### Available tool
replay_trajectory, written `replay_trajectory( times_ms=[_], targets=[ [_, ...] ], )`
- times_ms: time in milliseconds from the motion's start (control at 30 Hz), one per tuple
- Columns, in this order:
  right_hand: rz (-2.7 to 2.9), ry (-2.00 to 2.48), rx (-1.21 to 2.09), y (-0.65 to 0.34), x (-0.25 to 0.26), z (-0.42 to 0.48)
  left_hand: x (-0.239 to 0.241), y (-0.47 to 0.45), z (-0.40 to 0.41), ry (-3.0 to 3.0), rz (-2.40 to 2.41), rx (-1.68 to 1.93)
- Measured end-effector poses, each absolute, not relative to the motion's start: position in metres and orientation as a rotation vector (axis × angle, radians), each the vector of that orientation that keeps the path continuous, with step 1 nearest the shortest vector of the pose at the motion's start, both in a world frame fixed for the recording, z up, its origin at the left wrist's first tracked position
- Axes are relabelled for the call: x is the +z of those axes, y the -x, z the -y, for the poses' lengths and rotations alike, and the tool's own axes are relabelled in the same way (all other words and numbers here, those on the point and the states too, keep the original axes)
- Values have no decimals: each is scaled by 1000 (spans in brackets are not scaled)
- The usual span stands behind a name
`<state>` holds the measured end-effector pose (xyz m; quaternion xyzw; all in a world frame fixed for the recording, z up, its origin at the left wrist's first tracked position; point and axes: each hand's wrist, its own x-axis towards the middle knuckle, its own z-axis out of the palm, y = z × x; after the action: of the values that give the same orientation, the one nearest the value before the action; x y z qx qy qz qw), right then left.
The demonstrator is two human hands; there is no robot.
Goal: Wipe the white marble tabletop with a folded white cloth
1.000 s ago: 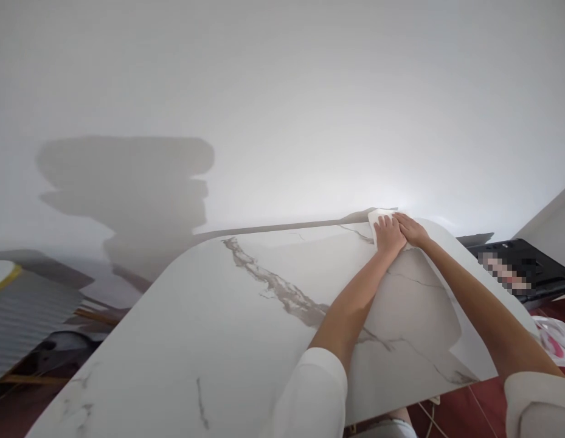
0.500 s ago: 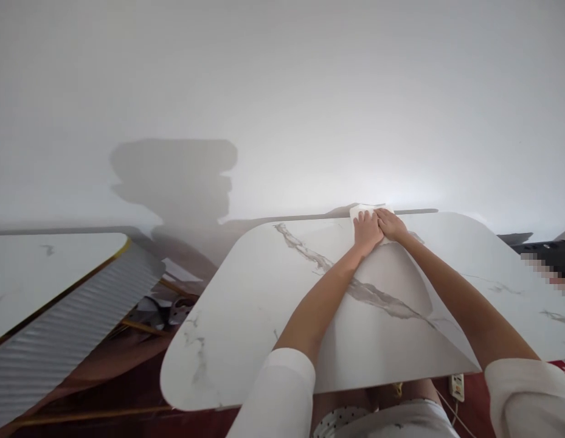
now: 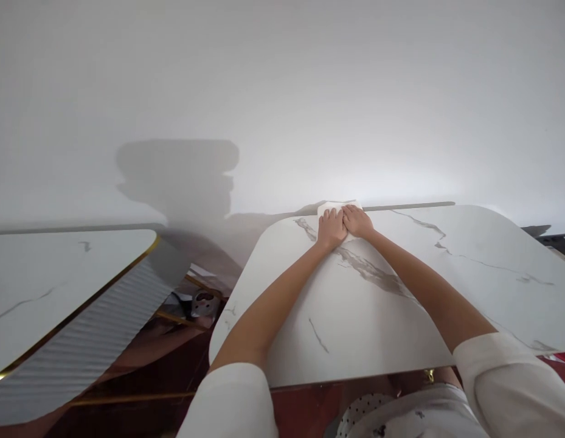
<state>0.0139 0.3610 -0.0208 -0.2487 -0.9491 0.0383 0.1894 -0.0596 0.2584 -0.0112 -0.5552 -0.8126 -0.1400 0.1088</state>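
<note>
A white marble-look tabletop (image 3: 401, 316) with grey veins lies in front of me, its far edge against the white wall. A folded white cloth (image 3: 331, 208) rests near that far edge. My left hand (image 3: 330, 228) and my right hand (image 3: 357, 221) lie side by side, both pressed flat on the cloth with fingers stretched forward. Both arms are extended, in white sleeves.
A second white marble-look top (image 3: 45, 286) with a gold rim and a ribbed grey side sits to the left. Between the two tops the dark red floor (image 3: 140, 359) shows, with metal parts and gold rods. A dark object (image 3: 556, 238) lies at the far right.
Both hands have slid the cloth leftward along the table's far edge. The view has shifted, so the second tabletop on the left shows more and the dark object on the right shows less.
</note>
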Motion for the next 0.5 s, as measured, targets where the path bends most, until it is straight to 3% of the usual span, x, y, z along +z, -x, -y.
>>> replay_trajectory(
  times_ms=[500],
  targets=[
    [2632, 657, 229, 90, -16, -276, -37, 188, -187, 1673, 2147, -527]
  ],
)
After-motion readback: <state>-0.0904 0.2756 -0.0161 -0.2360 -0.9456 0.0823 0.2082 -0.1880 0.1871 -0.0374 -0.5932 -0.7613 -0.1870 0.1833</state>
